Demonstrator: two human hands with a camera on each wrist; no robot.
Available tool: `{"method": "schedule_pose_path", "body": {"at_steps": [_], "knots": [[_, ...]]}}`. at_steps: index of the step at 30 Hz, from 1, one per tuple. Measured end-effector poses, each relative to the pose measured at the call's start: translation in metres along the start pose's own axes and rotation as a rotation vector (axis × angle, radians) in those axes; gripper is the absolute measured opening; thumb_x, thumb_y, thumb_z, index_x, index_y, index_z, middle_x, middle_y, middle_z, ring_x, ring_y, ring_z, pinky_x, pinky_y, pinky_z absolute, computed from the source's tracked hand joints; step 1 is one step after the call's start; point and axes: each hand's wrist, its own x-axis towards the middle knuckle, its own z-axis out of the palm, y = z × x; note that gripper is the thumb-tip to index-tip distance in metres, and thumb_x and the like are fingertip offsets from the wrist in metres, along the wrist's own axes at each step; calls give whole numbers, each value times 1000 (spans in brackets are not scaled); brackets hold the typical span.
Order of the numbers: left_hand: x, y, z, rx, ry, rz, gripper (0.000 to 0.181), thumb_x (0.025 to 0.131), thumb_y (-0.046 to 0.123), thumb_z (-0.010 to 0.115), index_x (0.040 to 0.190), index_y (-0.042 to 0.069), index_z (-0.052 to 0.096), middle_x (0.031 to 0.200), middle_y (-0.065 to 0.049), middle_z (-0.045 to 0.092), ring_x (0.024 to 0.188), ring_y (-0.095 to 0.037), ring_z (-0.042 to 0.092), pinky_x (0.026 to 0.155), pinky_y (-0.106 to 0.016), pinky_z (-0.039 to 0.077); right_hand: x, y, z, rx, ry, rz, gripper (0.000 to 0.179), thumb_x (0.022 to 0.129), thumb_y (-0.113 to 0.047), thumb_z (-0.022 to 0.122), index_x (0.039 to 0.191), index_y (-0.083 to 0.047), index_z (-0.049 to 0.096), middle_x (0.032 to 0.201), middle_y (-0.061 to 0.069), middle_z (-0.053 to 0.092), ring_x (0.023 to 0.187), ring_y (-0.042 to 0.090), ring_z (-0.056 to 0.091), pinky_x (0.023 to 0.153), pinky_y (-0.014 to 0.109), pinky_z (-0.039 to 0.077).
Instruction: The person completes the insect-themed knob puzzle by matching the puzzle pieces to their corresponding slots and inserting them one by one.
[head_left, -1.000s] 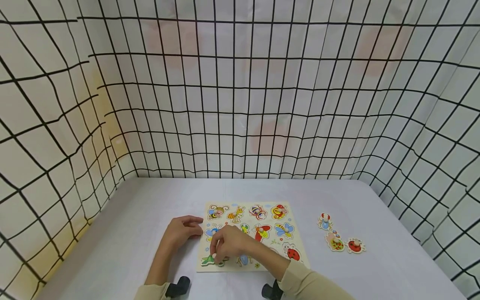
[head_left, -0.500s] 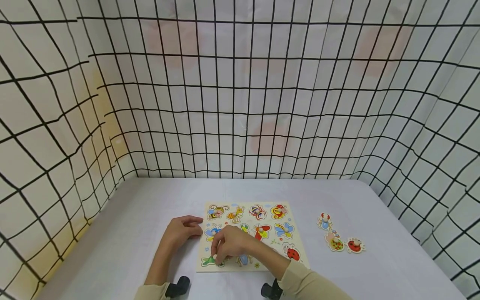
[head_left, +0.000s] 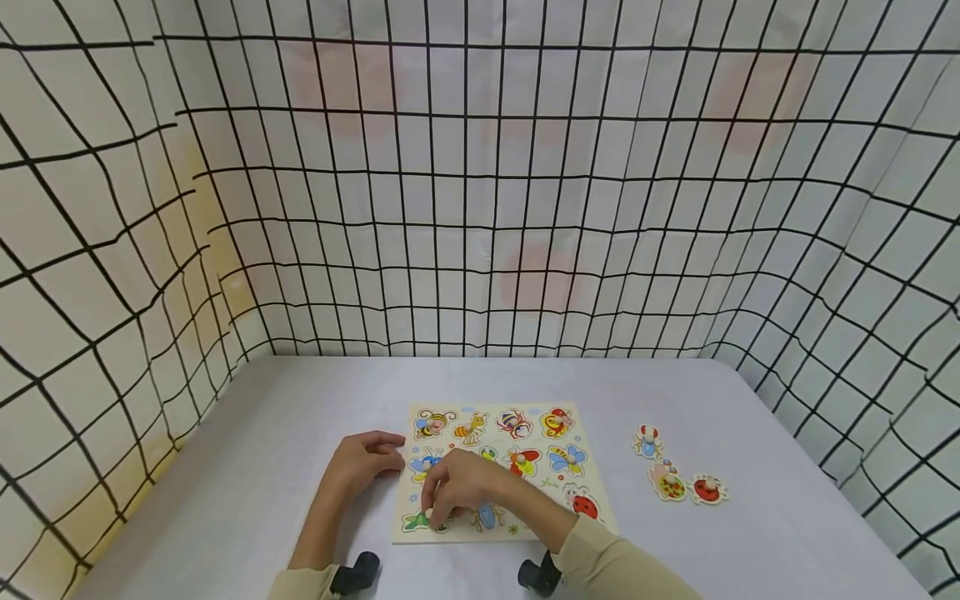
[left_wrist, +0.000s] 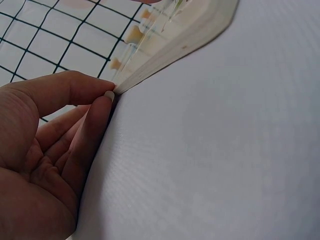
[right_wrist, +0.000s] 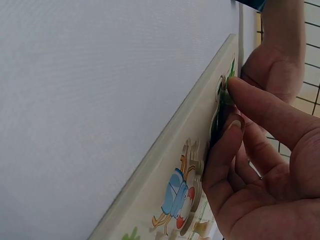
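Note:
A pale wooden puzzle board [head_left: 495,444] with printed insects lies on the white table. My right hand [head_left: 461,482] reaches over its front left part, thumb and fingers pinching the knob of a green insect puzzle piece [head_left: 414,522]. In the right wrist view this hand [right_wrist: 265,165] partly covers the piece, which sits at its recess near the board's edge. My left hand [head_left: 362,461] rests on the table with index finger and thumb tips touching the board's left side. Up close in the left wrist view, those fingers [left_wrist: 75,92] meet the board edge [left_wrist: 200,37].
Right of the board lie three loose pieces: a blue and red beetle [head_left: 648,442], a yellow-green spotted bug [head_left: 669,483] and a red bug [head_left: 708,490]. Several knobbed pieces, like the spider [head_left: 514,423], sit in the board. Black grid-lined white walls [head_left: 480,250] enclose the table.
My right fingers and the green piece's knob have shifted very slightly at the board's front left. The left hand has stayed in place.

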Motion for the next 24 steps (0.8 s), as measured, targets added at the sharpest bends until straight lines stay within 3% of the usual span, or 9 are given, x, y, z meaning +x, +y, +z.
{"method": "schedule_pose_path", "body": {"at_steps": [24], "knots": [[1, -3, 0, -5, -7, 18, 29, 83, 10, 78, 112, 7, 76, 82, -1, 74, 71, -15, 65, 71, -27, 52, -3, 3, 0, 37, -9, 8, 12, 76, -8, 84, 81, -15, 76, 62, -3, 62, 59, 10, 51, 58, 23, 40]]}}
